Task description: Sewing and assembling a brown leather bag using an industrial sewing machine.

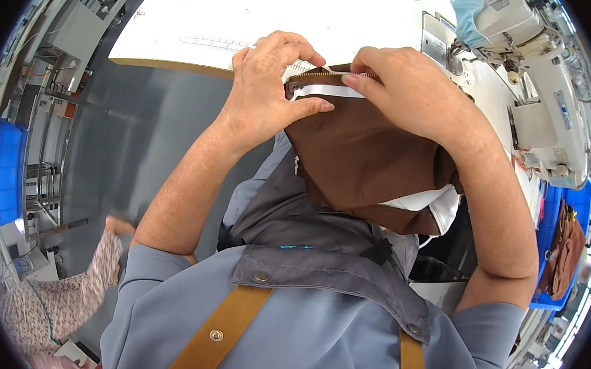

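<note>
A brown fabric piece (359,161), perhaps part of a bag, hangs from the white table's front edge down over my lap. A zipper (341,75) with metal-coloured teeth runs along its top edge, above a white strip (329,91). My left hand (265,79) grips the left end of that edge, thumb on the front and fingers curled over the top. Farther right, my right hand (408,86) pinches the zipper edge between thumb and fingers. White lining (421,199) shows at the lower right of the piece. My palms hide part of its edges.
A white sewing machine (548,99) stands at the right of the white table (253,10), a blue mask (467,19) hanging on it. Ruler markings lie by my left hand. A blue bin (545,294) with brown pieces is at the right. Another person's sleeve (62,291) shows lower left.
</note>
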A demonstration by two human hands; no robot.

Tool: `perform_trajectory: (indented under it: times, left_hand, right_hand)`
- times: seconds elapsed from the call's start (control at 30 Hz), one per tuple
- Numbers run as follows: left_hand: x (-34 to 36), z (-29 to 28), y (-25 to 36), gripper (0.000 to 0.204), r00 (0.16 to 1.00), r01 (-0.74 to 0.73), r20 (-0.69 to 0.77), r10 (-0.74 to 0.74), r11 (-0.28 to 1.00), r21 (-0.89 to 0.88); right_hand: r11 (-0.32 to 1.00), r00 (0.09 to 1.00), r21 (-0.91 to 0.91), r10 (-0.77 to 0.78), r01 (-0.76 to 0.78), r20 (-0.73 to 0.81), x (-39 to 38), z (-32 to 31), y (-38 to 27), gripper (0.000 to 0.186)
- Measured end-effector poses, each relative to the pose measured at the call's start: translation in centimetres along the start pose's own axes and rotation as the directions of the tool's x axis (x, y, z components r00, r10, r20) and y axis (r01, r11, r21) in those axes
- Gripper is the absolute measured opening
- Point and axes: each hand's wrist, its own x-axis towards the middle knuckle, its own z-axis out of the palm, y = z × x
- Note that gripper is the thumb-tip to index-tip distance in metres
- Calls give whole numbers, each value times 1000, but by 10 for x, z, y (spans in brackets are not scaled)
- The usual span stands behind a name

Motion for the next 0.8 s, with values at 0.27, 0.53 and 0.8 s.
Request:
perform_trajectory:
  times: [0.27, 0.53, 0.8]
  left_hand:
    - [-14, 18, 0, 64, 978, -33, -202, 43, 998, 53]
    - [-27, -11, -10, 38, 954, -141, -280, 106, 985, -104]
    - [-22, -17, 4, 22, 875, -244, -350, 335, 928, 280]
  right_hand:
    - [970, 993, 239, -62, 38, 96, 30, 27, -10, 31]
    - [637, 974, 768, -119, -75, 194, 23, 30, 9, 23]
    - [552, 972, 828, -125, -98, 198, 17, 24, 10, 23]
